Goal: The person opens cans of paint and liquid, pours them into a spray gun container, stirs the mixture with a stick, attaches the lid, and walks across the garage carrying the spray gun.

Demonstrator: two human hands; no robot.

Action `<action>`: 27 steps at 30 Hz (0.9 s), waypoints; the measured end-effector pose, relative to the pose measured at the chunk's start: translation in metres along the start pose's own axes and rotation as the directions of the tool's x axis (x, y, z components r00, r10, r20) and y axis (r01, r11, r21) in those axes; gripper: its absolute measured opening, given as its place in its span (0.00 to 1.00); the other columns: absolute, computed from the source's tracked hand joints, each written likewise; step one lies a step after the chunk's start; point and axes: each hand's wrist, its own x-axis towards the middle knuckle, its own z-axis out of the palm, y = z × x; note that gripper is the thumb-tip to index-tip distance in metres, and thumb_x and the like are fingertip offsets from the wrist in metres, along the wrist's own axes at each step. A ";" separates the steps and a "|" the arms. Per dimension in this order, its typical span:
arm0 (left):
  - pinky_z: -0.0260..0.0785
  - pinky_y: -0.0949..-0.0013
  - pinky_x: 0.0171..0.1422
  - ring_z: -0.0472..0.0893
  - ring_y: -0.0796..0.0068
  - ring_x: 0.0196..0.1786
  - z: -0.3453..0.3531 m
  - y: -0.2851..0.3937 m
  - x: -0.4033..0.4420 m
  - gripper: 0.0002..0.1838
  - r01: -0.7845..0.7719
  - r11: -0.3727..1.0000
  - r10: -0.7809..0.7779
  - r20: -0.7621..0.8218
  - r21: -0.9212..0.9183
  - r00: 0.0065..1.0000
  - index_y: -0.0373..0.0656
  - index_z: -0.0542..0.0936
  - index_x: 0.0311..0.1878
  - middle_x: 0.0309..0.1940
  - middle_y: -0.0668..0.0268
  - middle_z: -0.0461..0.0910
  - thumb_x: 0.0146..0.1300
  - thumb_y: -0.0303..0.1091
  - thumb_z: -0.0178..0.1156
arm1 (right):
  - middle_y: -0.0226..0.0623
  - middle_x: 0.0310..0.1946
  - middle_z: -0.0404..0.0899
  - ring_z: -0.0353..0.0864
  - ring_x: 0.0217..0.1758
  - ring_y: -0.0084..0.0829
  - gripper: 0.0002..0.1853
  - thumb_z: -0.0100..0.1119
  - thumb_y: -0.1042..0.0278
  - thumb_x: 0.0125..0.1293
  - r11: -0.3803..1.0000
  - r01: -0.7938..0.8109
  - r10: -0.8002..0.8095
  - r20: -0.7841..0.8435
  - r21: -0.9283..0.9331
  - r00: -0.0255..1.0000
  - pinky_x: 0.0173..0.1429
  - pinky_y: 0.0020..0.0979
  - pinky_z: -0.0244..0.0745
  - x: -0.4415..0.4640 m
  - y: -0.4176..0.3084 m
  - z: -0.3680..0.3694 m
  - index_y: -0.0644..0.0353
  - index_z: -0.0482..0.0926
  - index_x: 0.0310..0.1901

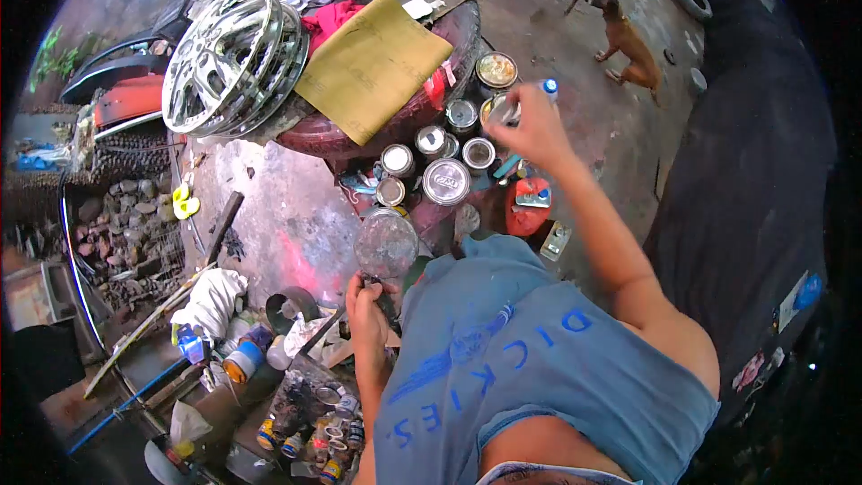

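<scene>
Near the frame's middle, my left hand (366,310) is closed around the dark lower part of a round, clear, scratched cup-like piece (386,242); what exactly its fingers grip is partly hidden. My right hand (532,130) is raised above the cans at the upper right, its fingers pinched around something small and pale that is too blurred to name. Beneath it stands an open can (496,70), with a blue-capped bottle (549,88) just beside the hand. Between the hands are several paint cans, among them a large lidded one (446,181).
Chrome wheel rims (235,63) and yellow sandpaper (373,67) lie at the upper left on a dark red rounded surface (323,136). A brown dog (628,43) sits at the upper right. Black cloth (741,189) covers the right side. Small cans (328,395) stand at lower left.
</scene>
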 end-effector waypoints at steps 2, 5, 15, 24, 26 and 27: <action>0.74 0.65 0.49 0.82 0.67 0.37 -0.005 0.001 0.005 0.19 -0.010 1.000 0.010 0.048 -0.009 0.999 0.34 0.77 0.54 0.36 0.60 0.83 0.61 0.31 0.55 | 0.42 0.47 0.80 0.78 0.54 0.47 0.32 0.78 0.47 0.51 0.998 -0.045 0.045 -0.008 -0.052 0.999 0.55 0.49 0.70 -0.045 -0.003 0.022 0.60 0.75 0.49; 0.74 0.64 0.50 0.83 0.66 0.38 -0.019 0.006 0.012 0.21 0.036 0.999 -0.035 0.113 -0.002 0.993 0.34 0.77 0.56 0.38 0.60 0.83 0.60 0.32 0.55 | 0.41 0.47 0.80 0.78 0.54 0.46 0.31 0.77 0.46 0.53 0.995 -0.013 0.002 -0.113 -0.097 0.994 0.56 0.48 0.70 -0.082 0.031 0.083 0.60 0.75 0.49; 0.73 0.63 0.53 0.82 0.66 0.41 -0.027 0.028 0.006 0.24 0.026 0.997 -0.035 0.122 0.073 0.992 0.33 0.76 0.58 0.42 0.60 0.83 0.59 0.31 0.55 | 0.38 0.62 0.78 0.73 0.66 0.43 0.24 0.72 0.51 0.60 0.966 0.080 -0.100 -0.067 -0.248 0.993 0.64 0.48 0.71 -0.090 0.055 0.132 0.55 0.81 0.53; 0.73 0.64 0.49 0.83 0.66 0.39 -0.030 0.023 0.007 0.22 0.005 0.997 -0.017 0.150 0.082 0.988 0.32 0.76 0.56 0.41 0.60 0.82 0.58 0.31 0.55 | 0.40 0.63 0.76 0.72 0.66 0.44 0.18 0.73 0.53 0.58 0.947 0.052 -0.059 -0.013 -0.316 0.998 0.62 0.50 0.71 -0.083 0.049 0.135 0.54 0.85 0.46; 0.73 0.64 0.49 0.83 0.66 0.40 -0.028 0.023 0.007 0.22 0.001 0.997 -0.013 0.161 0.074 0.987 0.33 0.76 0.56 0.41 0.60 0.82 0.59 0.31 0.56 | 0.41 0.63 0.76 0.72 0.67 0.43 0.19 0.71 0.52 0.60 0.924 0.087 -0.093 0.002 -0.371 0.996 0.62 0.50 0.71 -0.080 0.048 0.134 0.54 0.85 0.47; 0.73 0.64 0.50 0.83 0.66 0.40 -0.027 0.021 0.007 0.22 0.013 0.998 -0.023 0.153 0.066 0.988 0.33 0.76 0.56 0.41 0.60 0.82 0.59 0.31 0.56 | 0.41 0.63 0.76 0.72 0.67 0.43 0.19 0.70 0.52 0.60 0.913 0.104 -0.114 -0.003 -0.394 0.993 0.62 0.50 0.70 -0.079 0.047 0.135 0.54 0.85 0.48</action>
